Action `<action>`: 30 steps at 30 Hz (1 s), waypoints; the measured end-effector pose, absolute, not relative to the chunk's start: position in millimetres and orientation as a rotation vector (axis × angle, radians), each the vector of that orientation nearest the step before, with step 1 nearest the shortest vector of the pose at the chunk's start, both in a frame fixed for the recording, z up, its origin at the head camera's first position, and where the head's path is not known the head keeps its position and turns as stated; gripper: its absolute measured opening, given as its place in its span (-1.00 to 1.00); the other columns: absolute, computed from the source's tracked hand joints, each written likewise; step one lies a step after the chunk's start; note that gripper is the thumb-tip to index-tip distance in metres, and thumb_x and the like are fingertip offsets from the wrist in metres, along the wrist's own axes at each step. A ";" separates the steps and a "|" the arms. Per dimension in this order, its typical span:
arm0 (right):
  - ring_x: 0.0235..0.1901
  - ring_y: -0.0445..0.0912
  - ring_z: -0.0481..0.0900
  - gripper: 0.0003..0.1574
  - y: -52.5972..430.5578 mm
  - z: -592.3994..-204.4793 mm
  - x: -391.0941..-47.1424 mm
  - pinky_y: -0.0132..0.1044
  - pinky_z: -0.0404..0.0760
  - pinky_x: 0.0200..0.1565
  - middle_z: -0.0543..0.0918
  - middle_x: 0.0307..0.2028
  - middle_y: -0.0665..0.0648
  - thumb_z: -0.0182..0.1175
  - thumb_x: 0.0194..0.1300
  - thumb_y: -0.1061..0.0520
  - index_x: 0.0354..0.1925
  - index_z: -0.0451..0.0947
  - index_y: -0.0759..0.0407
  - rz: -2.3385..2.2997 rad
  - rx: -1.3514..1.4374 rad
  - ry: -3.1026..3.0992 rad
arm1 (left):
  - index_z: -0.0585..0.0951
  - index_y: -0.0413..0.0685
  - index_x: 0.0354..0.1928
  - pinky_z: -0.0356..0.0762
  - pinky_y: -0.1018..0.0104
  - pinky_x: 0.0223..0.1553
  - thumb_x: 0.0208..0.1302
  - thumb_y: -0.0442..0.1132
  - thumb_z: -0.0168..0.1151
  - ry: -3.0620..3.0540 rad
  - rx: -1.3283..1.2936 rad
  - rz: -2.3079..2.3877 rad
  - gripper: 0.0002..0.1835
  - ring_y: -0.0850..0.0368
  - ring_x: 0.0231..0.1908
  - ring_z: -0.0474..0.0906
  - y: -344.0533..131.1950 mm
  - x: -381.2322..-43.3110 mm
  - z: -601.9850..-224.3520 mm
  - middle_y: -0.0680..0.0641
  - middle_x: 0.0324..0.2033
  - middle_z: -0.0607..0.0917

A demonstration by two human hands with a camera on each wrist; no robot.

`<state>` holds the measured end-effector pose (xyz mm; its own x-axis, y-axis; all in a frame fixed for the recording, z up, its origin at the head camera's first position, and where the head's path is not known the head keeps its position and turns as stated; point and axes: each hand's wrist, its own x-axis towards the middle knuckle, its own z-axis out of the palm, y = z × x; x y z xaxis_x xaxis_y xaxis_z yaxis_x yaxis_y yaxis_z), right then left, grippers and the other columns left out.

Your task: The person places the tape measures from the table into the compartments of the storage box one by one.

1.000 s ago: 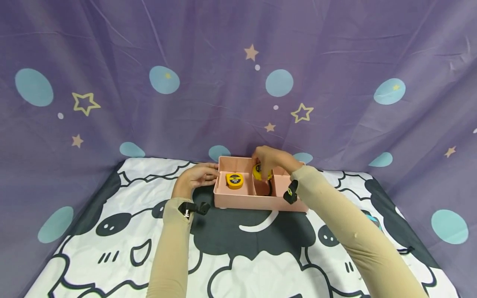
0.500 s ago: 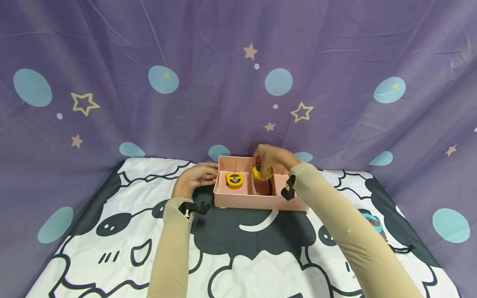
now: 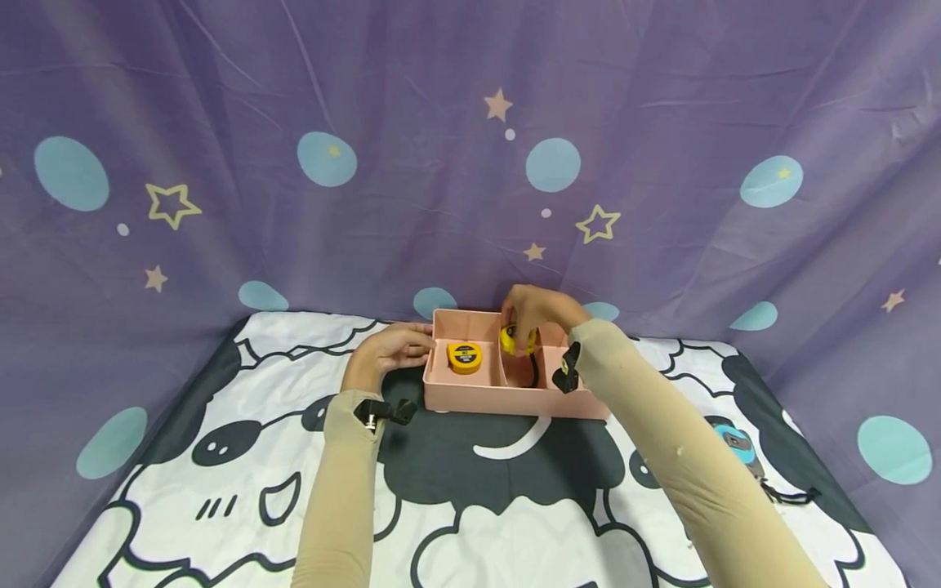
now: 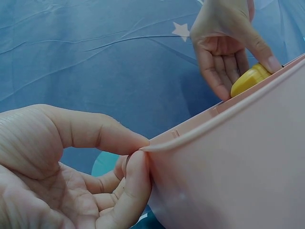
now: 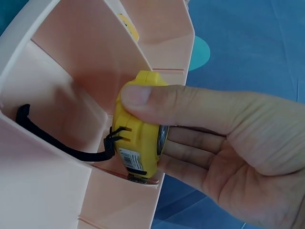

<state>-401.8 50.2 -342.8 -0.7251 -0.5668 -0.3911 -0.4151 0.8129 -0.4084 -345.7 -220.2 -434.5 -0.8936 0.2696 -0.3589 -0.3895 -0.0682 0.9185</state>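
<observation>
A pink divided box [image 3: 481, 400] stands near the back of the table. My left hand [image 3: 390, 349] is at its left end; in the left wrist view, thumb and forefinger pinch the rim. Over the middle compartment, my right hand [image 3: 539, 309] grips a yellow tape measure [image 5: 136, 138] with the thumb on one side and fingers on the other. The tape measure's black wrist strap [image 5: 71, 150] hangs into the compartment. In the left compartment lies another yellow tape measure [image 3: 464, 358]. My right forearm and wrist camera partly cover the right compartment.
To the right of my right forearm lies a blue and black tape measure [image 3: 738, 442] with a dark strap [image 3: 790, 495]. A purple curtain [image 3: 412, 204] rises directly behind the box. A black-and-white patterned cloth [image 3: 515, 539] covers the table.
My right forearm has shifted slightly left, uncovering more of the blue tape measure. Both hands keep their grips, and the yellow tape measure stays nearly in place.
</observation>
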 end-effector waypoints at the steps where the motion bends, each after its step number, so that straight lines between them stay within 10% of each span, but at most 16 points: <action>1: -0.28 -0.06 0.66 -0.38 50.6 -343.5 -402.1 -0.21 0.78 -0.15 0.75 -0.15 0.15 0.63 -0.17 0.33 -0.05 0.68 0.19 -0.397 -0.725 2.489 | 0.24 -0.36 0.47 0.67 0.50 -0.33 0.40 -0.48 0.09 1.776 -0.127 2.010 -0.39 0.29 -0.34 0.67 -220.2 -345.3 -434.6 0.11 -0.35 0.74; 30: -0.21 -0.05 0.64 -0.41 51.8 -342.3 -405.0 -0.03 0.73 0.05 0.71 -0.10 0.16 0.59 -0.06 0.32 0.00 0.66 0.18 -0.460 -0.571 2.411 | 0.26 -0.33 0.48 0.69 0.50 -0.32 0.39 -0.48 0.12 1.789 -0.144 2.008 -0.37 0.26 -0.30 0.65 -220.6 -344.2 -434.0 0.03 -0.22 0.71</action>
